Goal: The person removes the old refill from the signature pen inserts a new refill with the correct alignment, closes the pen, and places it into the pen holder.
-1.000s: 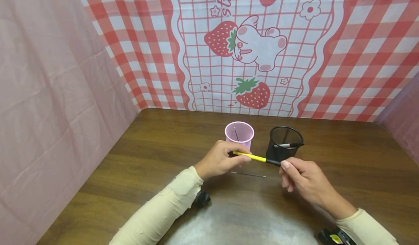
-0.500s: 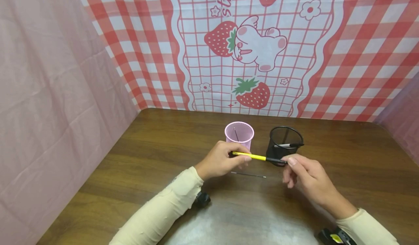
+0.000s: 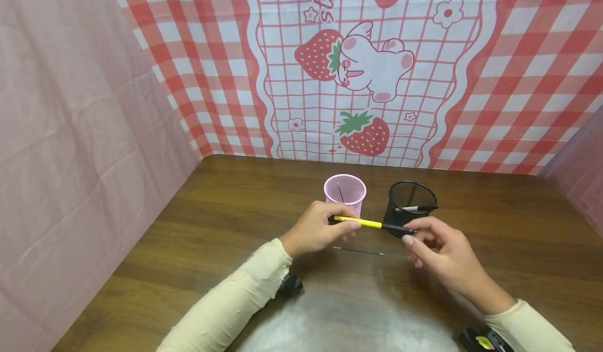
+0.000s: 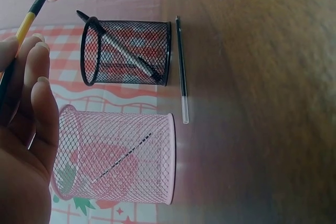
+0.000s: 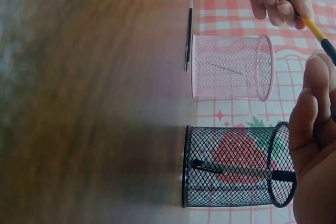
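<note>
Above the table, my left hand pinches a yellow and black pen near its left end, thumb against fingers. My right hand is at the pen's black right end, with thumb and index finger curled around either side of the tip. In the right wrist view most of this hand's grip lies outside the frame. Behind the left hand stands a pink mesh pen cup with a thin refill inside. A black mesh pen cup, holding a grey and black pen, stands behind the right hand.
One thin dark pen refill with a pale end lies on the brown wooden table, below the held pen. A red checked strawberry cloth hangs along the back; a plain pink cloth hangs at the left.
At the pen's tip, my right thumb and index finger have shifted and spread a little further apart. The left hand has kept its hold, and the cups stand where they were.
</note>
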Demonstrator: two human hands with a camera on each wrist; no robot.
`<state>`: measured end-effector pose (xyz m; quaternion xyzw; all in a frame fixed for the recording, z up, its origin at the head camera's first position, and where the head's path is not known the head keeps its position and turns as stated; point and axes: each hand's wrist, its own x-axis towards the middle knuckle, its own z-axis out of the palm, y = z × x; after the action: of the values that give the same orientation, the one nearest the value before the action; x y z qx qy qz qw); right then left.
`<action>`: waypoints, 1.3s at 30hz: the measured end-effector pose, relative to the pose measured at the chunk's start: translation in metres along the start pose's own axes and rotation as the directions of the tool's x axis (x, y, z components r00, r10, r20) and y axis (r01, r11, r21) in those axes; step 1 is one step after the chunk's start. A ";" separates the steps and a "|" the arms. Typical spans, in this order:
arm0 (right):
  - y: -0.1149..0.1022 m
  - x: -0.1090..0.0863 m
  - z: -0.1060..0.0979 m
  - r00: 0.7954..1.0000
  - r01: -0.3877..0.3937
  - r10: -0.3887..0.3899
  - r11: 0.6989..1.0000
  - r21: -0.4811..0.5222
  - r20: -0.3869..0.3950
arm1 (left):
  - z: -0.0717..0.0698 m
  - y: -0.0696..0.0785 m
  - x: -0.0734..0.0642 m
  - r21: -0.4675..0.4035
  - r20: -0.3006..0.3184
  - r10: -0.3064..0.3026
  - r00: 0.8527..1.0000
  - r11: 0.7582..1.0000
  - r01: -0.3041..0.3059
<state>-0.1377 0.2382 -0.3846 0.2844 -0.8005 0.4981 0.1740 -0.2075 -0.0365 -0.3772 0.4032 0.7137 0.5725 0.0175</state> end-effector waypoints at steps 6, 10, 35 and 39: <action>0.000 0.000 0.000 1.000 0.022 -0.023 0.999 -0.041 -0.012 | 0.001 -0.002 0.000 -0.014 0.014 0.004 1.000 1.000 -0.004; 0.001 0.000 -0.001 1.000 0.025 -0.027 0.996 -0.083 -0.013 | 0.001 -0.002 0.000 0.000 0.015 0.021 1.000 1.000 -0.021; 0.004 -0.001 0.002 1.000 -0.009 0.009 0.994 -0.108 0.004 | 0.001 -0.001 0.000 0.068 0.003 0.084 0.996 0.994 -0.084; 0.004 -0.001 0.002 1.000 -0.012 0.012 0.996 -0.091 0.005 | 0.002 -0.001 0.000 0.068 0.005 0.079 0.997 0.995 -0.079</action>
<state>-0.1394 0.2380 -0.3894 0.2728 -0.8245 0.4614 0.1815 -0.2072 -0.0354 -0.3788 0.4322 0.7161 0.5478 -0.0182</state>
